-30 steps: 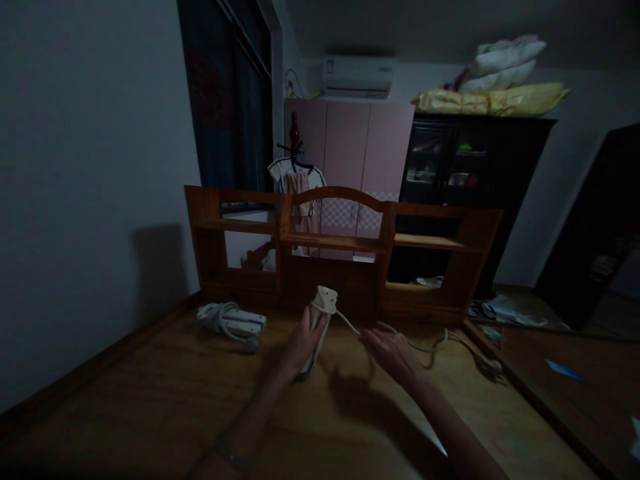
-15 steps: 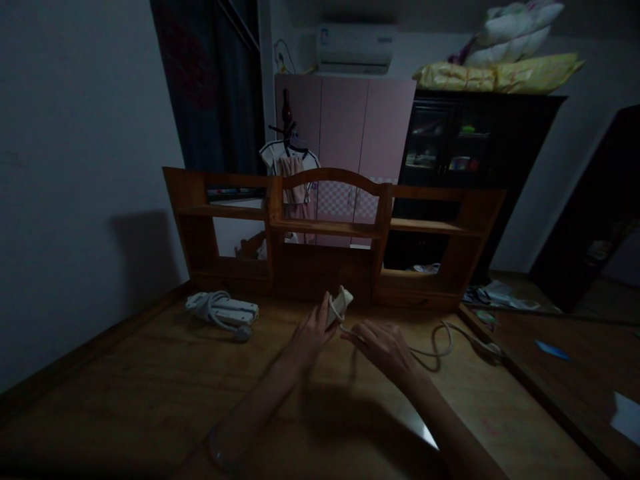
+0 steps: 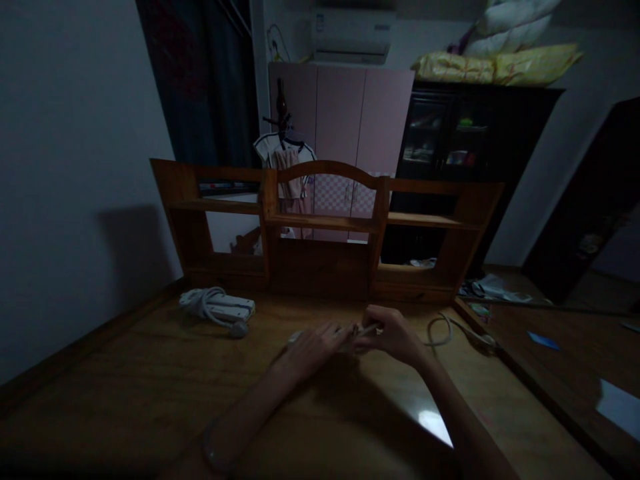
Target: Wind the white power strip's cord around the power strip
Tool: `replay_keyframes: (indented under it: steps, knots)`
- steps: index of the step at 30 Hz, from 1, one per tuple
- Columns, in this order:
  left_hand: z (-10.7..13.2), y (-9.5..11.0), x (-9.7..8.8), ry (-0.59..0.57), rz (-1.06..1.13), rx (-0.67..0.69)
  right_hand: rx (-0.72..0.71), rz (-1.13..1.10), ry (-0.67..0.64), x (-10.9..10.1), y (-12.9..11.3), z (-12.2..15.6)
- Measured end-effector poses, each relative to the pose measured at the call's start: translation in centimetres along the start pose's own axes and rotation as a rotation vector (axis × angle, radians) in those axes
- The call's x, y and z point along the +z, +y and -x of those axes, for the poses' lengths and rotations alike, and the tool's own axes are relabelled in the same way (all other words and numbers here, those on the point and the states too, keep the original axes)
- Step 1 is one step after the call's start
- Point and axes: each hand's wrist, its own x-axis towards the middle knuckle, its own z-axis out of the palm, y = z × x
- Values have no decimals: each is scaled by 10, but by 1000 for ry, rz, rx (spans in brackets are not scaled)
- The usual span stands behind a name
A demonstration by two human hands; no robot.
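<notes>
My left hand is closed over a white power strip, which is mostly hidden; one pale end sticks out past the knuckles. Close beside it, my right hand pinches the strip's pale cord near the strip's other end. The cord's loose length curls over the wooden desktop to the right. Farther left on the desktop lies another white power strip, its grey cord wound around it and its plug at the front.
A wooden shelf unit stands along the desk's far edge. The wall borders the left side. To the right, beyond a raised wooden edge, are a blue card and a white paper.
My left hand has turned over and lowered with the power strip, now covering most of it. My right hand has risen slightly and come against the strip's end with the cord.
</notes>
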Motion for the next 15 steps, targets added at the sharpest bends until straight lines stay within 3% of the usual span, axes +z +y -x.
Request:
replay_keyframes:
  steps: [6, 10, 15]
  knots:
    - [-4, 19, -14, 104, -71, 232, 266, -400, -265, -10, 13, 0]
    - [-4, 22, -17, 220, 19, 267, 234, -644, -321, -13, 19, -2]
    - [4, 17, -18, 397, 25, 315, 252, -785, -294, -4, 25, -2]
